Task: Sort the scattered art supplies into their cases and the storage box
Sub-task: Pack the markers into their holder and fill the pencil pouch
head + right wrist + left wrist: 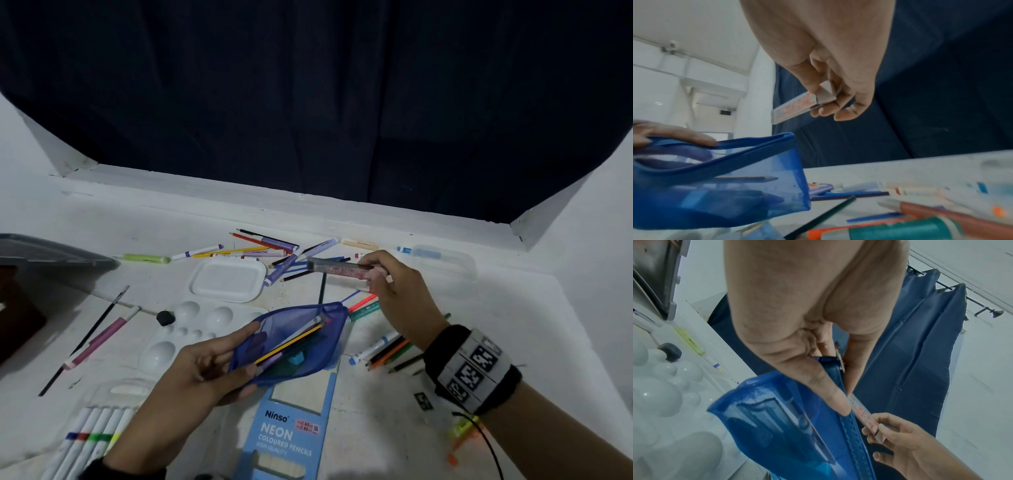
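Blue mesh pouch (301,342): held up off the white table (513,342) with its zip mouth gaping — a yellow-and-black pencil (291,346), a lilac pen and a small turquoise block show through the netting.
Left hand (202,366): thumb on the near rim, fingers slipped inside the mouth and spreading it; the left wrist view shows the thumb lying along the blue zip band (846,402).
Right hand (400,294): raised above the table, just beyond the pouch's far corner, fingertips pinching one end of a clear slim case (339,270) with red print.
Clear slim case: roughly level, free end pointing left, above the loose pens and not touching the pouch.
Loose pens and pencils (274,253): a jumble along the table's far edge, more lying below the right wrist (387,349).
White paint palette (191,329): beside the left hand, partly under the pouch, a white lidded tray (229,279) just behind it.
Neon pencil box (291,431): flat on the table beneath the pouch, light blue.
Marker set (92,435): white barrels in a clear pack, near left corner.
Grey storage box (58,257): at the far left edge — only part of it in sight.
Paintbrushes (99,329): two long ones, lying slantwise left of the palette.
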`<state>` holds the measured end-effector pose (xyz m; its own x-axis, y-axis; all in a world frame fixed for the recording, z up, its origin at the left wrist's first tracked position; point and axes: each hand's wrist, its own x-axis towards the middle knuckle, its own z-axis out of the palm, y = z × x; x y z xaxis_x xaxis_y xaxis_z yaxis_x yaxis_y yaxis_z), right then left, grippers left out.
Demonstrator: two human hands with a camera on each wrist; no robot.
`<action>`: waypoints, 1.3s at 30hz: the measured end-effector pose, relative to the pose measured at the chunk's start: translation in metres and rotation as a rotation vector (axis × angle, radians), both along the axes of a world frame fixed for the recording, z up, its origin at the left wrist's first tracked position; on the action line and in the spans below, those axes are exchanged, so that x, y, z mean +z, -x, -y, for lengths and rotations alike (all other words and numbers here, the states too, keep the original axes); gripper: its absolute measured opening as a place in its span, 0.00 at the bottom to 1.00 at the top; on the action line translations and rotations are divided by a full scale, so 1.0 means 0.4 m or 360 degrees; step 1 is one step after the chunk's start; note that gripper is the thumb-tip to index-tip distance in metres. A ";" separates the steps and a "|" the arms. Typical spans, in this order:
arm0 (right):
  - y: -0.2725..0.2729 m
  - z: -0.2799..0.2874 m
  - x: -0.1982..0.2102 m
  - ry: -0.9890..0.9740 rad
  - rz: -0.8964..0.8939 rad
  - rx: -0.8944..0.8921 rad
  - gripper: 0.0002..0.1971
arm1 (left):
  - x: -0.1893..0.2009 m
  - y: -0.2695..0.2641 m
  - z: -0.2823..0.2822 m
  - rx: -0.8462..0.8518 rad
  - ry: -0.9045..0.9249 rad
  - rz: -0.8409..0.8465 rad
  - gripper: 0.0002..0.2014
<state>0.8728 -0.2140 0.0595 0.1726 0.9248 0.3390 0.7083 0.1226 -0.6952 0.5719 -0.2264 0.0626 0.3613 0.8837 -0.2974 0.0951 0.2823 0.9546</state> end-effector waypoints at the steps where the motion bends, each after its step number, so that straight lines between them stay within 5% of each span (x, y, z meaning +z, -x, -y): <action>1: 0.019 0.019 0.013 -0.0069 -0.0016 0.0077 0.13 | 0.002 0.003 0.006 0.0004 0.0000 0.0010 0.25; 8: 0.147 0.123 0.003 -0.0320 0.0830 0.0546 0.14 | 0.025 0.034 0.063 -0.0006 0.0017 0.0133 0.27; 15: 0.250 0.168 -0.005 -0.0575 0.0956 0.0697 0.19 | 0.064 0.073 0.103 -0.0088 -0.0021 0.0243 0.27; 20: 0.314 0.139 0.005 -0.0391 0.1016 0.0842 0.15 | 0.077 0.143 0.104 -0.0059 -0.0048 0.0210 0.27; 27: 0.404 0.091 0.020 -0.0347 0.0683 0.0882 0.08 | 0.056 0.282 0.047 -0.0021 -0.0001 0.0250 0.28; 31: 0.469 0.036 0.038 -0.0253 0.0513 0.0848 0.07 | 0.050 0.376 -0.008 -0.0064 0.0047 0.0220 0.46; 35: 0.551 -0.016 0.018 -0.0218 0.0407 0.0806 0.06 | 0.043 0.467 -0.070 0.0000 0.0119 0.0200 0.26; 39: 0.626 -0.067 -0.013 -0.0130 0.0390 0.0760 0.07 | 0.028 0.540 -0.137 -0.0155 0.0178 0.0080 0.27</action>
<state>0.6224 -0.1873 0.0542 -0.3536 0.8499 0.3907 0.7008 0.5174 -0.4911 0.3560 -0.1715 0.0736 0.4605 0.8062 -0.3713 0.0802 0.3788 0.9220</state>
